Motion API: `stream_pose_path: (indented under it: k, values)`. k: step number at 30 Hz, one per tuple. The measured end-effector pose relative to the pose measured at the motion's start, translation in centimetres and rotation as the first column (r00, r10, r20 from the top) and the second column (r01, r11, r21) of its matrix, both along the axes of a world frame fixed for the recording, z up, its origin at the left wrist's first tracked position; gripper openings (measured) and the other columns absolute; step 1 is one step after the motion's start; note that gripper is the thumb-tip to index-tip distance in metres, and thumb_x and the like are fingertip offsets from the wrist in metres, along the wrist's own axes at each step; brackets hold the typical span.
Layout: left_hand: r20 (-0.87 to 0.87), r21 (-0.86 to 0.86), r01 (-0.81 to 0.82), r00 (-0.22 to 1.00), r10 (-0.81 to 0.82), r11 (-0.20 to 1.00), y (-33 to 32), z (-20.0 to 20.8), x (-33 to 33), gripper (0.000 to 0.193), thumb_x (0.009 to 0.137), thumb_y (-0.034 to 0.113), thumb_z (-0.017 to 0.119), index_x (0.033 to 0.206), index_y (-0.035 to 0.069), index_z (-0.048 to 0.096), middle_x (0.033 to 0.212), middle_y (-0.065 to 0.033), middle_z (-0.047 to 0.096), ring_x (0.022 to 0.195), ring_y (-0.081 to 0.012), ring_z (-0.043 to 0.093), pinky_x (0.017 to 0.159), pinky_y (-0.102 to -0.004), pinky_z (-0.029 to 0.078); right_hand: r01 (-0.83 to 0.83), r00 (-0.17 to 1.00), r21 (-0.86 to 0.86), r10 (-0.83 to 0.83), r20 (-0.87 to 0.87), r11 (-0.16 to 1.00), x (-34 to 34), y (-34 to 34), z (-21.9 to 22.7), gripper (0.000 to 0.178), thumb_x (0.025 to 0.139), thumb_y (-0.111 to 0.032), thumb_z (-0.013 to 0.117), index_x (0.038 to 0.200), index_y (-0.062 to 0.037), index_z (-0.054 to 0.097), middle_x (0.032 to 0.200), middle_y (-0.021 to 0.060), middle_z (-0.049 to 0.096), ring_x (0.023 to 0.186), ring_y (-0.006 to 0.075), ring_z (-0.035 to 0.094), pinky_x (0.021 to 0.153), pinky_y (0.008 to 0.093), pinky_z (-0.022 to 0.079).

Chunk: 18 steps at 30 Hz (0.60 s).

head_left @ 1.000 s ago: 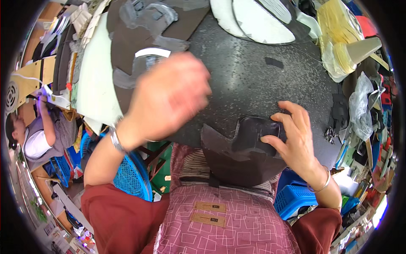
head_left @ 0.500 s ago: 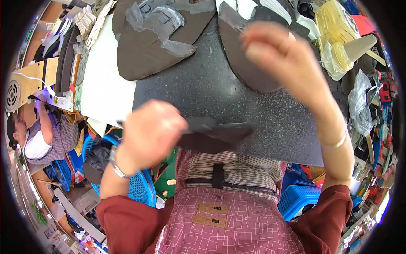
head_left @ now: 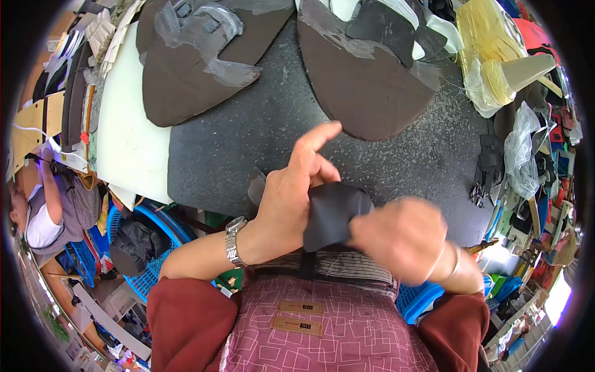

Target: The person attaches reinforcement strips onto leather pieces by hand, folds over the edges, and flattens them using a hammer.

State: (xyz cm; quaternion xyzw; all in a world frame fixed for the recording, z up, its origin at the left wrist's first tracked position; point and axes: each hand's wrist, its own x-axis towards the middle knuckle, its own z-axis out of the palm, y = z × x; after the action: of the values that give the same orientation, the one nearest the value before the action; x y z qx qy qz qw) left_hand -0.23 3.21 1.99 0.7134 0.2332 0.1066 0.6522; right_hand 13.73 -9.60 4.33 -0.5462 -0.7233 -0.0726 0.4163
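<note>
Black and pliable, a small cut piece of sheet material (head_left: pixel 331 214) is held between both hands just over the near edge of the speckled dark work mat (head_left: pixel 248 142), close to the person's chest. The left hand (head_left: pixel 291 192) has its thumb and lower fingers closed on the left side of the piece while its forefinger sticks out straight toward the far edge of the mat; the right hand (head_left: pixel 403 239) is blurred, its fingers curled together against the right side of the piece, though whether they pinch it or only press it I cannot tell. As a judgement, the work on this piece looks to be in mid-handling: it is lifted clear of the mat, bent rather than flat, and not laid against any of the larger pieces, so whatever joining or placing belongs to it appears not yet done. Counting what shows: one small black piece in the hands; two large brown shaped panels (head_left: pixel 192 68) lying toward the far edge of the mat, the left one carrying grey overlays, the right one (head_left: pixel 372 87) reaching nearest the middle; one white board (head_left: pixel 130 130) along the mat's left edge; one wristwatch (head_left: pixel 232 242) on the left wrist and thin bangles (head_left: pixel 449 266) on the right, their number unclear. Beyond the right edge lies a heap of clear bags and scraps (head_left: pixel 517 155), too tangled to count. Another person (head_left: pixel 43 211) sits well off the left edge, lower down.
</note>
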Motion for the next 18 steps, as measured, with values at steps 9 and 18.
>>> stream_pose_path:
  k: [9, 18]
  values:
    - [0.13, 0.318, 0.05, 0.987, -0.096, 0.947, 0.9, -0.8, 0.0, 0.022, 0.075, 0.001, 0.067, 0.096, 0.001, 0.064, 0.084, -0.0096, 0.064, 0.07, -0.0226, 0.064, 0.062, -0.0283, 0.051, 0.184, 0.881, -0.455, -0.352, -0.317, 0.871, -0.5, -1.2, -2.7, 0.037, 0.058, -0.004, 0.069, 0.094, 0.0012, 0.065, 0.091, 0.013, 0.06, 0.077, 0.0275, 0.061, 0.067, 0.035, 0.052]
    - [-0.067, 0.955, 0.195, 0.876, -0.477, 0.224, 3.3, -1.0, -1.3, 0.033, 0.065, 0.005, 0.065, 0.096, -0.006, 0.068, 0.091, -0.0142, 0.062, 0.074, -0.0208, 0.057, 0.065, -0.0275, 0.052, 0.168, 0.97, -0.254, -0.114, 0.215, 0.953, -0.7, -0.8, -3.8, 0.029, 0.062, -0.006, 0.064, 0.089, 0.005, 0.067, 0.093, 0.012, 0.061, 0.083, 0.0215, 0.058, 0.068, 0.028, 0.055]
